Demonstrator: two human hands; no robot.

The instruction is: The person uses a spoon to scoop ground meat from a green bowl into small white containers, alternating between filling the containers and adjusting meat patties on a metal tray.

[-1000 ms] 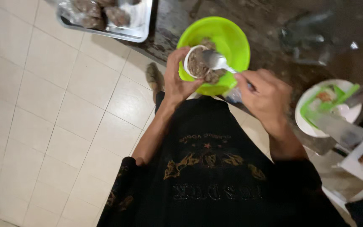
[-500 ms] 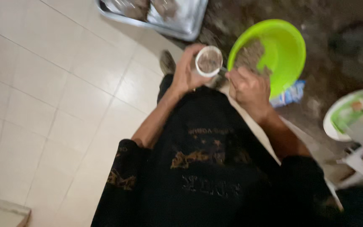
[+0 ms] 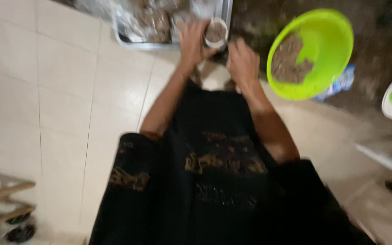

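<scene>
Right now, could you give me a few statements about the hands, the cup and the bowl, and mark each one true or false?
1. The left hand holds a small white cup with brownish filling. True.
2. The cup is held over the green bowl. False: it is at the edge of the metal tray, well to the left of the bowl.
3. The green bowl is empty. False: a heap of brown-grey mixture lies in it.
4. The right hand is close beside the cup, not in the bowl. True.
5. The person wears a white shirt. False: the black garment has a gold print.
</scene>
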